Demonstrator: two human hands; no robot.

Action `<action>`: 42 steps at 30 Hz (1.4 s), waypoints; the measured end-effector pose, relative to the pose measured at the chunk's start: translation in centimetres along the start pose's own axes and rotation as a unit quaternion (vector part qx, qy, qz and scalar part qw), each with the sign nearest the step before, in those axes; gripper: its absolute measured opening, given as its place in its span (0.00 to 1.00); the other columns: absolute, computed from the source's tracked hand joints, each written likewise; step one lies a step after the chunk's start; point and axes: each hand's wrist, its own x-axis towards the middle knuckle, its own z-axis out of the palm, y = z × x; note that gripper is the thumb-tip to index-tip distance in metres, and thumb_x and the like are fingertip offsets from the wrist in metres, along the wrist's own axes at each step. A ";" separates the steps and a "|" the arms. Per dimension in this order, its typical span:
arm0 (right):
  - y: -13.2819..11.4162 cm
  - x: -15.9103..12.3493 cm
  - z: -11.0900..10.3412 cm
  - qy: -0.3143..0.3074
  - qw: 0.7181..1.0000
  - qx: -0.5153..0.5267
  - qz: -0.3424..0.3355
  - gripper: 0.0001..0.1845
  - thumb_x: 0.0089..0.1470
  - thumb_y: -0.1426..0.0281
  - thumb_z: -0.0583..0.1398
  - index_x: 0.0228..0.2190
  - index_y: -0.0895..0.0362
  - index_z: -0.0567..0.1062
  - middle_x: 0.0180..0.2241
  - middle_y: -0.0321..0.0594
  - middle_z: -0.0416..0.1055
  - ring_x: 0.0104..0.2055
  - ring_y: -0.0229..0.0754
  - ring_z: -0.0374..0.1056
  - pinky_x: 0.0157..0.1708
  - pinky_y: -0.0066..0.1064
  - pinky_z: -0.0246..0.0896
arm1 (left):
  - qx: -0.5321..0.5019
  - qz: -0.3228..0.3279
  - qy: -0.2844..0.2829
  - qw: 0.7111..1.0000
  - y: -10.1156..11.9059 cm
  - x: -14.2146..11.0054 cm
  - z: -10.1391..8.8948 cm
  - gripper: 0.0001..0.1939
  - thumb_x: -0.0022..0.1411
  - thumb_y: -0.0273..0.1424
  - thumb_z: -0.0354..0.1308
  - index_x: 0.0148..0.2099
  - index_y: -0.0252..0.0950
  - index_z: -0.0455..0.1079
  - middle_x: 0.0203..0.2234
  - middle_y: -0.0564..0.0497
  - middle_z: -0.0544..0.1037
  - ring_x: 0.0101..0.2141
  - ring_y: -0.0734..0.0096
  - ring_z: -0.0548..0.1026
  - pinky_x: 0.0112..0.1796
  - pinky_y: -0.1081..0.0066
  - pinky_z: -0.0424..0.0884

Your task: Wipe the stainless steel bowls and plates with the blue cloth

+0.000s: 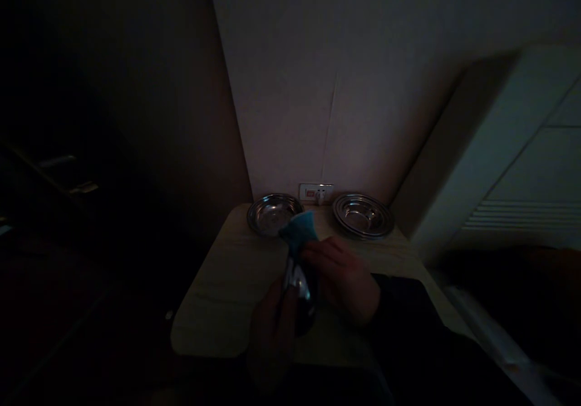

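Note:
My left hand [273, 324] is closed around the near side of a shiny metal dish [301, 284], tilted up over the front of the table. The dish's full shape is hard to make out in the dim light. Bent over a blue cloth [300, 229], my right hand [340, 273] presses it against the upper edge of the dish. A corner of the cloth sticks up past the fingers. Behind the hands, a round metal plate [273, 213] lies at the back left of the table, and a stack of metal plates [363, 215] sits at the back right.
The small pale table [213, 300] has rounded corners and stands against the wall [290, 103]. A wall socket [316, 193] with a red switch and a white plug is just above its back edge. A white panelled piece of furniture [512, 152] rises at right. The left side is very dark.

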 end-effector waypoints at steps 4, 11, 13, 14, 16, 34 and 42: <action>0.0 0.0 0.5 -0.007 1.000 0.027 -0.007 0.13 0.59 0.74 0.50 0.40 0.59 0.73 0.39 0.44 0.73 0.36 0.43 0.63 0.33 0.33 0.65 | 0.001 -0.002 0.001 1.000 -0.2 0.1 -0.3 0.22 0.54 0.47 0.52 0.39 0.36 0.75 0.33 0.43 0.79 0.35 0.59 0.76 0.34 0.67 0.73; 0.8 -1.7 1.3 0.050 0.993 0.045 0.097 0.17 0.57 0.77 0.52 0.47 0.55 0.69 0.46 0.43 0.70 0.43 0.44 0.61 0.42 0.38 0.63 | 0.014 0.002 -0.023 1.000 0.1 -0.3 0.2 0.21 0.54 0.45 0.52 0.42 0.36 0.73 0.37 0.44 0.79 0.38 0.60 0.76 0.37 0.67 0.72; 0.2 -2.5 1.3 0.074 0.989 0.069 0.109 0.19 0.56 0.77 0.51 0.48 0.53 0.69 0.47 0.42 0.70 0.44 0.43 0.62 0.42 0.38 0.64 | 0.013 0.025 -0.070 0.997 0.4 -0.1 0.4 0.22 0.54 0.45 0.52 0.43 0.36 0.72 0.36 0.45 0.79 0.36 0.62 0.76 0.35 0.69 0.73; -0.2 -2.9 1.2 0.085 0.986 0.085 0.113 0.18 0.56 0.78 0.51 0.47 0.52 0.70 0.46 0.42 0.71 0.44 0.43 0.63 0.42 0.38 0.64 | 0.017 0.033 -0.091 0.995 0.5 0.0 0.4 0.21 0.53 0.45 0.53 0.43 0.36 0.72 0.34 0.46 0.79 0.34 0.63 0.77 0.33 0.70 0.73; -1.1 -3.4 1.1 0.102 0.979 0.128 0.121 0.17 0.56 0.78 0.51 0.44 0.52 0.71 0.44 0.41 0.72 0.44 0.42 0.65 0.42 0.37 0.65 | 0.032 0.035 -0.112 0.993 0.9 0.4 0.5 0.20 0.52 0.45 0.54 0.39 0.35 0.73 0.28 0.48 0.79 0.28 0.66 0.76 0.28 0.72 0.72; 4.7 -12.4 -0.5 -0.029 0.915 0.062 0.398 0.13 0.58 0.67 0.48 0.27 0.56 0.69 0.25 0.37 0.69 0.29 0.39 0.68 0.30 0.31 0.62 | 0.092 0.068 -0.076 0.990 1.1 0.2 1.1 0.21 0.56 0.45 0.50 0.38 0.35 0.74 0.31 0.47 0.81 0.31 0.65 0.78 0.32 0.74 0.72; 6.2 -11.9 -3.1 0.093 0.893 0.003 0.440 0.14 0.58 0.63 0.49 0.32 0.56 0.71 0.29 0.41 0.73 0.33 0.43 0.70 0.34 0.34 0.65 | 0.092 0.059 -0.082 0.991 1.3 0.4 0.7 0.21 0.58 0.45 0.48 0.38 0.35 0.74 0.30 0.48 0.81 0.30 0.67 0.78 0.29 0.76 0.72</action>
